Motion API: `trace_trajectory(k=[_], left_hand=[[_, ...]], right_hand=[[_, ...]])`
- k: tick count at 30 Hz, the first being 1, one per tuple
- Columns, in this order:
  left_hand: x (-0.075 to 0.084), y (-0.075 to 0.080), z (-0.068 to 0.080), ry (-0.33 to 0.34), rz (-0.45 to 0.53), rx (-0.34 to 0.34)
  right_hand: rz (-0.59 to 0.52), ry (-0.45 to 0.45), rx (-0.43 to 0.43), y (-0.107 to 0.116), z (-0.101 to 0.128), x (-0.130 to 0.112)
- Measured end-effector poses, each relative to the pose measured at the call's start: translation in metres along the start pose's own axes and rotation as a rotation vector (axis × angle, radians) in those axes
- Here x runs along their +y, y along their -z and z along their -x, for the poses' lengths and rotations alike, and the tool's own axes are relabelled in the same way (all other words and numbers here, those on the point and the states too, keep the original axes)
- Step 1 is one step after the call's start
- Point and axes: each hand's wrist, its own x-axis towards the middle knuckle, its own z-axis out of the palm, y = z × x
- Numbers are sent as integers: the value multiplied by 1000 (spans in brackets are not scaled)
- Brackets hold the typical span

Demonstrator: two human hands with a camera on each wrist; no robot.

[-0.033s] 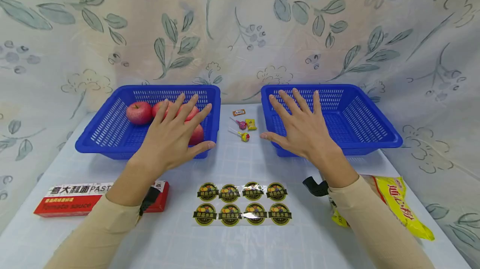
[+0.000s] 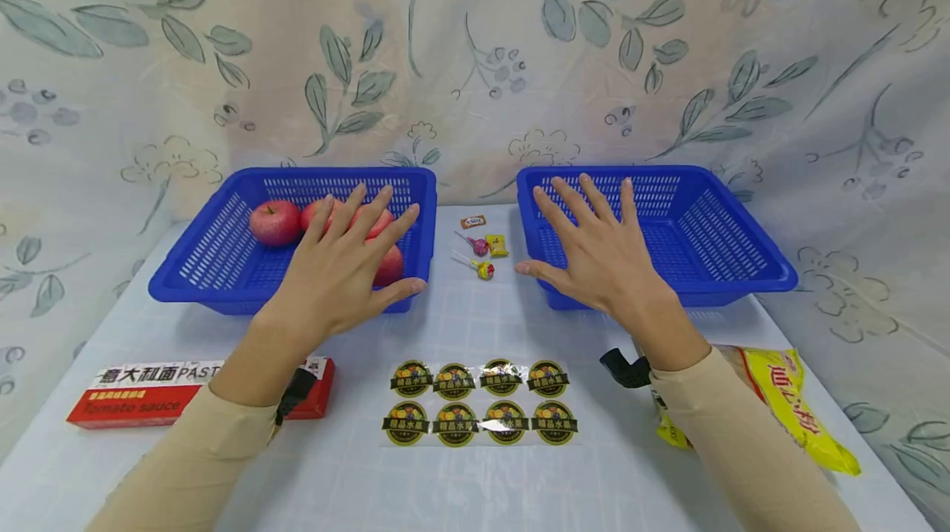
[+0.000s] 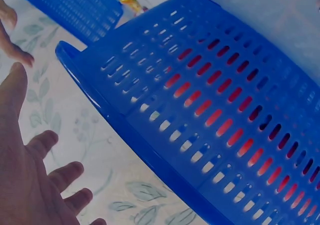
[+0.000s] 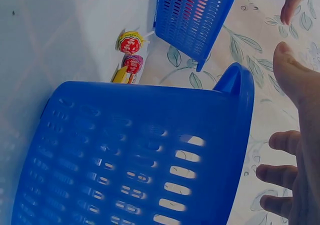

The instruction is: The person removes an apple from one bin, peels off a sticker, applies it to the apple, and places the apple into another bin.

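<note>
My left hand point(image 2: 334, 276) hovers above the left blue basket point(image 2: 196, 294), palm down with its fingers spread. Several red apples point(image 2: 275, 223) lie in that basket, some partly hidden behind the hand. Over the inner side of the right blue basket point(image 2: 723, 293) my right hand point(image 2: 604, 260) is held the same way, fingers straight and apart. No apples show in the right basket. In the left wrist view, red shows through the slots of the basket wall point(image 3: 150, 80), apart from the fingers. The right wrist view shows the right basket's wall point(image 4: 125, 105) beside the hand, not touching it.
Between the baskets lie a yellow lollipop point(image 2: 485, 270), a pink lollipop point(image 2: 478, 247), a yellow packet point(image 2: 498, 246) and an orange-wrapped candy point(image 2: 472, 222). Nearer are a sticker sheet point(image 2: 479, 404), a pasta box point(image 2: 134, 404) and a yellow bag point(image 2: 797, 408). A patterned cloth point(image 2: 475, 120) stands behind.
</note>
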Motion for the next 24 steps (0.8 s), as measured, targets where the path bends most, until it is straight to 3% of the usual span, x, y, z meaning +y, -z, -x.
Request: trace_trajectory(k=[9, 17, 20, 24], left_hand=[[-1, 2, 5, 13, -3, -14], [-8, -2, 4, 19, 19, -26], [-15, -2, 1, 29, 44, -57], [-27, -2, -2, 57, 93, -153]], right_hand=[[-9, -4, -37, -1, 3, -1], [-29, 29, 2, -3, 6, -4], [-44, 45, 18, -4, 8, -7], [-79, 80, 20, -7, 10, -16]])
